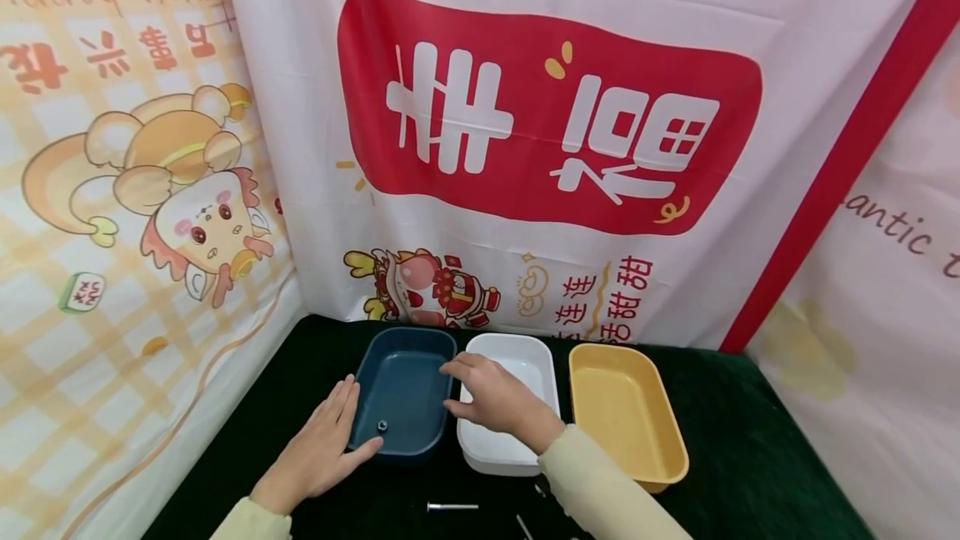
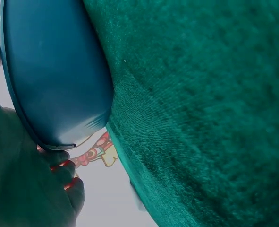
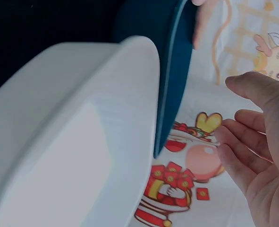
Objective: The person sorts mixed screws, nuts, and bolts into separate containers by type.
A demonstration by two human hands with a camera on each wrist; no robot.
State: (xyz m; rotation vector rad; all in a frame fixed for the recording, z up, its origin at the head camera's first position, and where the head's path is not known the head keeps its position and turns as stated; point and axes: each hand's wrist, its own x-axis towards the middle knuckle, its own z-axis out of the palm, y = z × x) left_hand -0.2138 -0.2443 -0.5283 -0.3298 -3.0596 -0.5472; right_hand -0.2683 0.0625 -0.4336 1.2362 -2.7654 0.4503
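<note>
Along the left rim of a dark blue tray (image 1: pixel 408 386), my left hand (image 1: pixel 318 444) lies with fingers extended and its thumb at the near rim. A small metal nut (image 1: pixel 382 426) sits inside this tray, close to the thumb. In the left wrist view, the hand (image 2: pixel 23 175) stands beside the outer wall of the blue tray (image 2: pixel 56 71). My right hand (image 1: pixel 498 398) hovers over the white tray (image 1: pixel 543 373), fingertips pointing at the blue tray's right rim. In the right wrist view, that hand's fingers (image 3: pixel 243 151) are loosely bent, with nothing between thumb and fingers.
A yellow tray (image 1: pixel 630 407) stands right of the white one. In front of the trays, a bolt (image 1: pixel 452 507) and another thin metal piece (image 1: pixel 524 527) lie on the dark green cloth (image 1: pixel 757 448). Printed hangings (image 1: pixel 547 115) rise behind and at both sides.
</note>
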